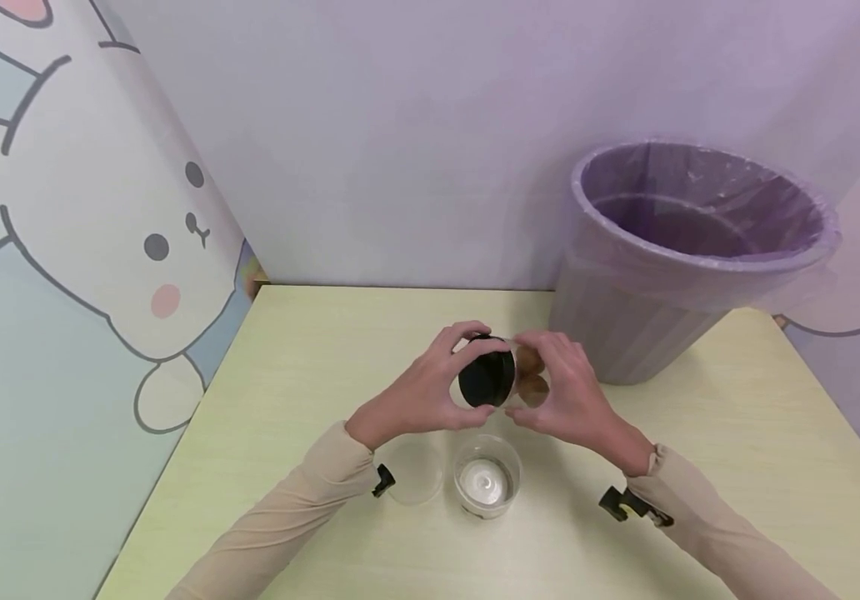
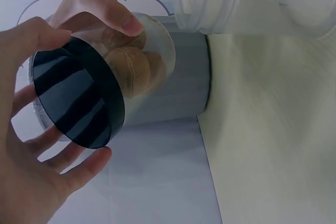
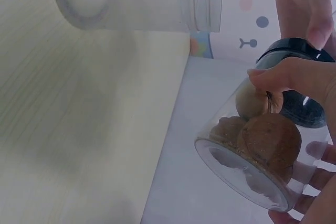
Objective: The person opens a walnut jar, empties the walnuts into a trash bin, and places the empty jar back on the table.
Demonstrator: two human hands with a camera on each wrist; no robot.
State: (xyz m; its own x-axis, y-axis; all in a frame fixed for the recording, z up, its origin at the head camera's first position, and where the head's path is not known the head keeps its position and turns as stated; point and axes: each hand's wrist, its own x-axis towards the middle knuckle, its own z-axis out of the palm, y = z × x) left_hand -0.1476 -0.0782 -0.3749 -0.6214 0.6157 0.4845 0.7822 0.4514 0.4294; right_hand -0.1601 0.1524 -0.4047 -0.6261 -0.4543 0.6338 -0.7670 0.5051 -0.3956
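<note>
A clear jar point(image 3: 215, 121) with a black lid point(image 1: 486, 379) is held tilted above the table, with several walnuts point(image 3: 270, 140) inside it. My left hand point(image 1: 430, 387) grips the lid round its edge, thumb and fingers on opposite sides in the left wrist view. Round the jar's clear body curl the fingers of my right hand point(image 1: 568, 396). The lid sits at the jar's mouth. Just below the hands, a second clear jar point(image 1: 486, 492) stands upright and uncovered on the table, and a clear round lid point(image 1: 415, 473) lies flat to its left.
A grey bin point(image 1: 625, 325) lined with a clear plastic bag stands at the back right of the pale wooden table point(image 1: 310, 350). Behind the table rises a plain wall point(image 1: 370, 167). A panel with a cartoon rabbit point(image 1: 122, 233) borders the left side.
</note>
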